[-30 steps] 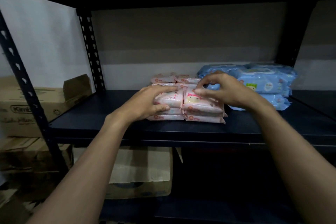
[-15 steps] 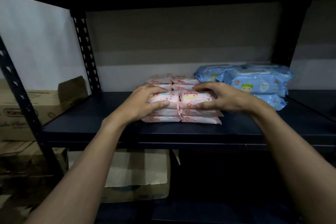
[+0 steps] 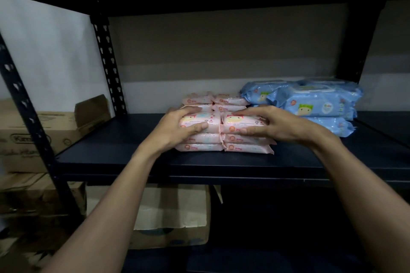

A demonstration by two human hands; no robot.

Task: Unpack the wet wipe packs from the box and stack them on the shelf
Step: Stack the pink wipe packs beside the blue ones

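An open cardboard box (image 3: 33, 137) stands left of the rack; on the dark metal shelf (image 3: 111, 157) the left hand (image 3: 175, 132) clasps the top pink wet wipe pack (image 3: 199, 121) of the left front stack, thumb on its front face. The right hand (image 3: 275, 127), arched on its fingertips a second ago, now lies flatter and pinches the neighbouring top pack (image 3: 241, 123) likewise (both stacks three high and squared, so this placement looks nearly done). The packs are soft, glossy film pillows with crimped ends; larger blue wipe packs (image 3: 315, 104) lie just beside them.

Left hand (image 3: 177, 127), right hand (image 3: 271, 125) grip top pink wipe packs (image 3: 221, 121) on shelf (image 3: 133, 150).
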